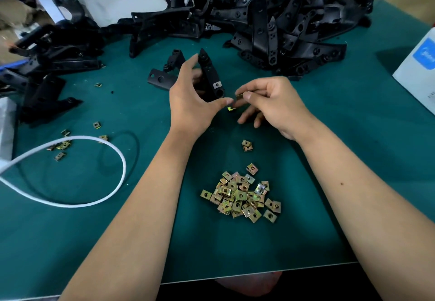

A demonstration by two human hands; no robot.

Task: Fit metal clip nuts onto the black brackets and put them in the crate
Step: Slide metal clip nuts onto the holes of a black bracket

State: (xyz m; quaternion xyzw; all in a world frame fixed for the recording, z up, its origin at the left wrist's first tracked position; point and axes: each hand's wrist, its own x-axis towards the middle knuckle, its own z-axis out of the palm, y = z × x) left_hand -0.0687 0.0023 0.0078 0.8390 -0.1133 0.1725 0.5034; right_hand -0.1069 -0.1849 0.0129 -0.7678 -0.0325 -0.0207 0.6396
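Observation:
My left hand (190,103) grips a black bracket (209,74) upright above the green table, thumb and fingers curled round it. One metal clip nut (217,85) sits fitted on the bracket's lower end. My right hand (270,103) pinches a second clip nut (239,96) between thumb and forefinger, just right of the bracket's bottom edge. Another nut (231,108) lies on the mat under my hands. A heap of loose brass-coloured clip nuts (242,196) lies near the table's front edge. No crate is in view.
Large piles of black brackets fill the back right (294,30) and the left side (47,65). One bracket (162,77) lies flat beside my left hand. A white cable (94,140) loops at the left among scattered nuts (61,146). A white box (419,70) stands at the right edge.

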